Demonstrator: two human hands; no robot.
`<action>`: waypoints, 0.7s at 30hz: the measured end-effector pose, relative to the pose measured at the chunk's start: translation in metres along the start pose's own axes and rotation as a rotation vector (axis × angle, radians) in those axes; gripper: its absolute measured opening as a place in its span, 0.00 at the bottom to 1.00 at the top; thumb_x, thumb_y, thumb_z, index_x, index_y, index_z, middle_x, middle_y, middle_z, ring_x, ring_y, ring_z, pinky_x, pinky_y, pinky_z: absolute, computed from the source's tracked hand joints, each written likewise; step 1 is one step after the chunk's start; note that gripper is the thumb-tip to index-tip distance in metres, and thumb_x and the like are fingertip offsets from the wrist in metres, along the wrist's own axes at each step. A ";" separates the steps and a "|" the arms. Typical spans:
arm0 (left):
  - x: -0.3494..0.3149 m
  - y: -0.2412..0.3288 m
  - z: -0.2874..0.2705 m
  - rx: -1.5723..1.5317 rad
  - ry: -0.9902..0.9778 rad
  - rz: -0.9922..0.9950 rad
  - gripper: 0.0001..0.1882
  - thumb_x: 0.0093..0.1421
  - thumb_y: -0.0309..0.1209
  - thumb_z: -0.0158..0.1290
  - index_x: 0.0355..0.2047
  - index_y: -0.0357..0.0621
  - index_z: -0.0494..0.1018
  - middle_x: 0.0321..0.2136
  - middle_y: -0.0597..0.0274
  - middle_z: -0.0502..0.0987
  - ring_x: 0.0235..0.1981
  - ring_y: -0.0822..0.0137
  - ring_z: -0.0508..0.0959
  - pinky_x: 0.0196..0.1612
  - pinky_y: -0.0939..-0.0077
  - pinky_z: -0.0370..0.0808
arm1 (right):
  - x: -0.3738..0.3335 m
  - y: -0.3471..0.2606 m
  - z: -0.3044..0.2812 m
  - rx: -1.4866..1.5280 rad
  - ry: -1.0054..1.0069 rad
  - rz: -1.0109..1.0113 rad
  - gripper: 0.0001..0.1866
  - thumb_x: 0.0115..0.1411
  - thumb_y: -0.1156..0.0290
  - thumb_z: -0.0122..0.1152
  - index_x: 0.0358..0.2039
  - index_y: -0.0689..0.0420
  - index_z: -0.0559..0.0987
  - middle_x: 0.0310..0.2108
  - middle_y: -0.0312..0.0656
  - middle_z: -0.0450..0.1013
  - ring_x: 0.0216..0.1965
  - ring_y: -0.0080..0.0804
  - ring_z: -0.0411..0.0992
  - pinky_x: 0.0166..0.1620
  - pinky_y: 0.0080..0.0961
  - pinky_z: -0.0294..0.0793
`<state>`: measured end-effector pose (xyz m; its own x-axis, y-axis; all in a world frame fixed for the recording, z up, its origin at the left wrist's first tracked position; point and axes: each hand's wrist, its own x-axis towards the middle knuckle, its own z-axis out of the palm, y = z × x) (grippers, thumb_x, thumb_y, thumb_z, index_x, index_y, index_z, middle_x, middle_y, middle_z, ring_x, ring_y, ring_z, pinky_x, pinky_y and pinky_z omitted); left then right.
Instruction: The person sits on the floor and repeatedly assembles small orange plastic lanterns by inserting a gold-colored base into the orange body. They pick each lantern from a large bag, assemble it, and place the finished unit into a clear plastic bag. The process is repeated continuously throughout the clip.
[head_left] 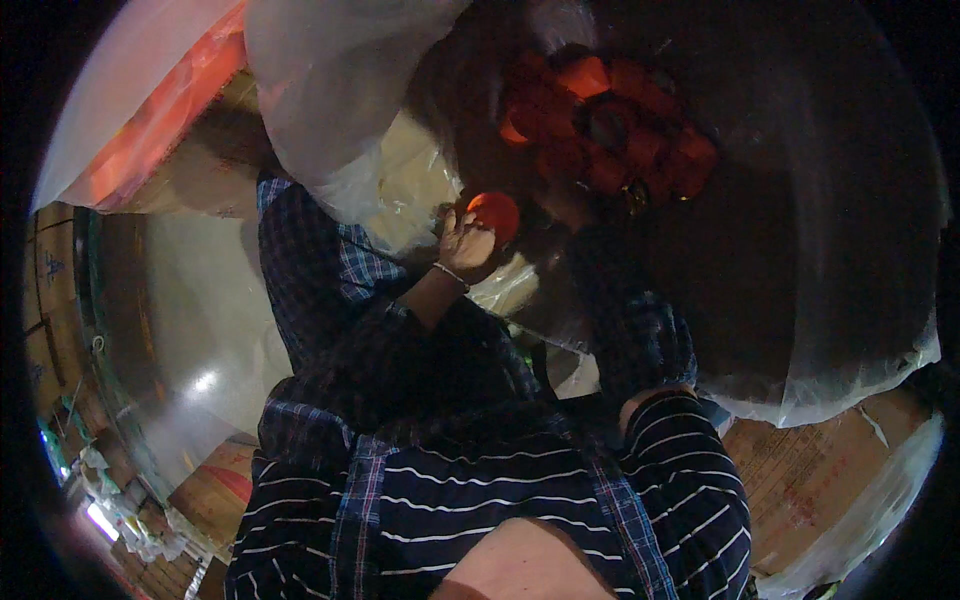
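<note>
My left hand (468,243), with a thin bracelet at the wrist, is closed on a round orange-red piece (494,214). It looks like a cup or lid, but its exact kind does not show. My right arm (625,290), in a dark checked sleeve, reaches forward into deep shadow. There my right hand (573,208) is barely visible, and its fingers cannot be made out. Just beyond it lies a pile of several orange-red pieces (630,130), dim and partly lost in the dark.
Clear plastic sheeting (320,100) hangs at the far left, and more plastic (815,360) drapes on the right. Cardboard boxes (830,470) stand at the near right. Orange-red material (170,125) shows through plastic at the upper left. Pale floor (215,320) lies left of my legs.
</note>
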<state>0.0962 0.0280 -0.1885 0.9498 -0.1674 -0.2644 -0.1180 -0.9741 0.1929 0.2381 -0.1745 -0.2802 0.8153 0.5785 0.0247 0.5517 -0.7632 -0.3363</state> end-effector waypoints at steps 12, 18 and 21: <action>0.013 0.024 -0.061 -1.450 -0.022 -0.227 0.33 0.48 0.42 0.71 0.48 0.39 0.69 0.44 0.55 0.76 0.44 0.66 0.76 0.48 0.72 0.74 | -0.069 0.009 -0.033 0.381 0.076 0.204 0.17 0.60 0.71 0.53 0.50 0.57 0.75 0.49 0.49 0.73 0.50 0.46 0.72 0.51 0.41 0.72; 0.006 0.014 -0.038 -1.421 0.192 -0.577 0.24 0.51 0.38 0.69 0.40 0.37 0.71 0.37 0.59 0.79 0.38 0.67 0.78 0.41 0.71 0.76 | -0.085 -0.024 0.003 -0.256 0.081 -0.127 0.15 0.59 0.73 0.51 0.46 0.59 0.78 0.46 0.50 0.75 0.48 0.48 0.73 0.51 0.43 0.73; 0.009 0.014 -0.032 -1.422 0.232 -0.601 0.20 0.54 0.36 0.67 0.38 0.38 0.71 0.34 0.60 0.78 0.34 0.70 0.78 0.37 0.71 0.76 | -0.087 -0.036 0.009 -0.114 -0.196 0.059 0.17 0.58 0.71 0.53 0.47 0.60 0.77 0.46 0.51 0.75 0.48 0.52 0.72 0.52 0.44 0.72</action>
<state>0.1120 0.0179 -0.1576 0.7933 0.3359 -0.5077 0.5152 0.0739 0.8539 0.1455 -0.1951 -0.2783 0.8032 0.5681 -0.1793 0.5293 -0.8187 -0.2228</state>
